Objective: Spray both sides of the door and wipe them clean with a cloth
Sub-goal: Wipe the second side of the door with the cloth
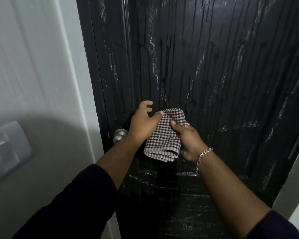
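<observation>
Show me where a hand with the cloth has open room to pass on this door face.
Open: the wet door above both hands, streaked with drips, and the lower panel between the forearms. Crowded: the edge by the round knob, just behind the left hand, and the middle, where the right hand grips the folded checked cloth.

The door [214, 66] fills the middle and right, with the wall [33, 66] to its left. A light switch [5, 149] sits low on that wall — the door knob [119, 135] juts from the door's left edge. Before the door, both hands hold a folded cloth [164, 135] between them — left hand [143, 121] at its left, right hand [190, 140] at its right.
</observation>
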